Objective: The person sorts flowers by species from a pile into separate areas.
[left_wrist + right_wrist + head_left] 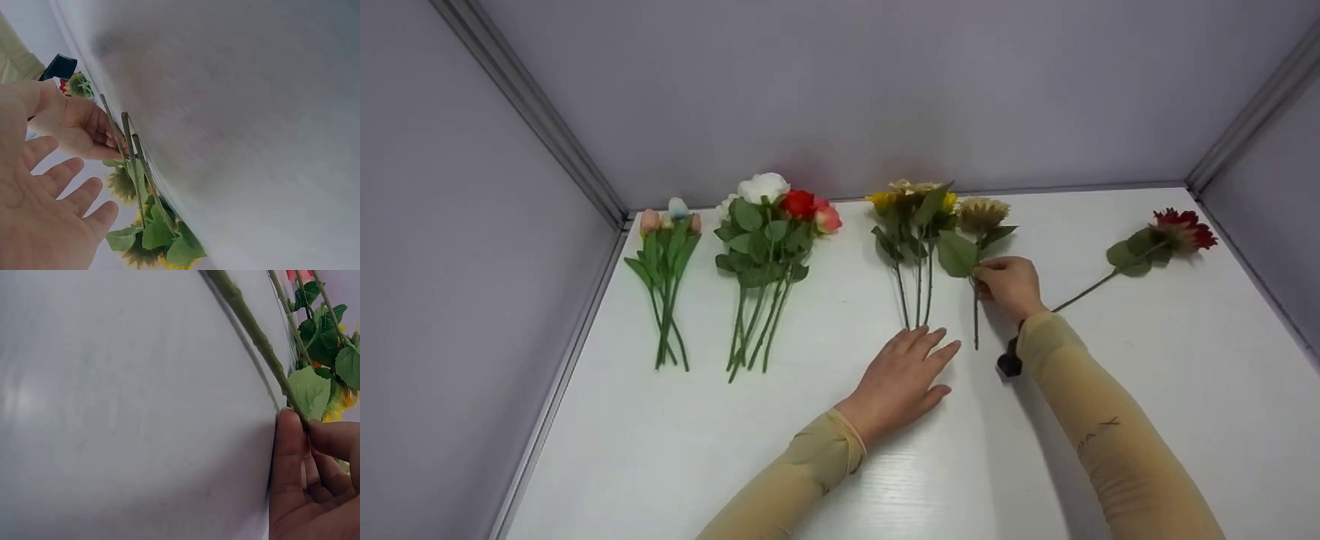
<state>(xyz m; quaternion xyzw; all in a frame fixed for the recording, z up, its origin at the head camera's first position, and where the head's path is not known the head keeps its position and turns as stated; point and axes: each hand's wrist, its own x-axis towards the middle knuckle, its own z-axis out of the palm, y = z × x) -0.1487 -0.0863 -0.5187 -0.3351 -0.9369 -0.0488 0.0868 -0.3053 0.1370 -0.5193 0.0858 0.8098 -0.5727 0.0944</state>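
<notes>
right hand [1009, 286]: fingers curled and pinching the stem of a single sunflower [981, 215] about halfway down; the right wrist view shows the fingertips [292, 439] closed right on that green stem, with the table under them

single sunflower: lying flat on the white table [1147, 390], head toward the back wall, stem end toward the person; it's just right of the sunflower bunch [915, 217], leaves pretty much touching

left hand [901, 379]: palm down on the table, fingers straight and a bit spread, holding nothing; fingertips sit just below the cut ends of the sunflower bunch's stems; can't tell if they actually touch

left wrist view: open palm [39, 219] up close, the other hand beyond it on the stem, sunflower heads and leaves lower down

red flower [1181, 229]: off on its own at the right side, lying at an angle, well apart from both hands

rose bunch [769, 225]: white, red and pink heads, left of the sunflowers, stems pointing toward the person

tulip bunch [666, 247]: pale pink and blue buds, furthest left near the table edge

sleeves: tan ones on both arms; small black thing [1009, 364] at the right wrist
</notes>
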